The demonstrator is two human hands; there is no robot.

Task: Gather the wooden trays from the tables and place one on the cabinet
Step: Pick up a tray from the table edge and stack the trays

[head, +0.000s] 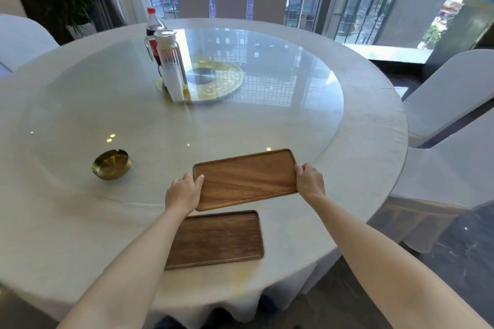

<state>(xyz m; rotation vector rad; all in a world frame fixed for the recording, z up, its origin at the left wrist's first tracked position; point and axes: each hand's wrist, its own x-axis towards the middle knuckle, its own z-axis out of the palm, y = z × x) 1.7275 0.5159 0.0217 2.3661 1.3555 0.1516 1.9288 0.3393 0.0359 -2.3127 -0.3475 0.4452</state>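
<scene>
Two hands [184, 191] [310, 181] grip one of two trays [246, 179] [216, 239].

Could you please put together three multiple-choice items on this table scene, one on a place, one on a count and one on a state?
1. Where is the brass ashtray?
A. left of the held tray
B. on the darker tray
C. on a chair

2. How many wooden trays are visible?
A. one
B. two
C. four

3. How is the lighter wooden tray held?
A. by both hands at its short ends
B. by one hand
C. untouched

Answers: 1 A, it sits on the glass left of the left hand. 2 B, the darker tray lies nearer. 3 A, the right hand grips the other end.
</scene>
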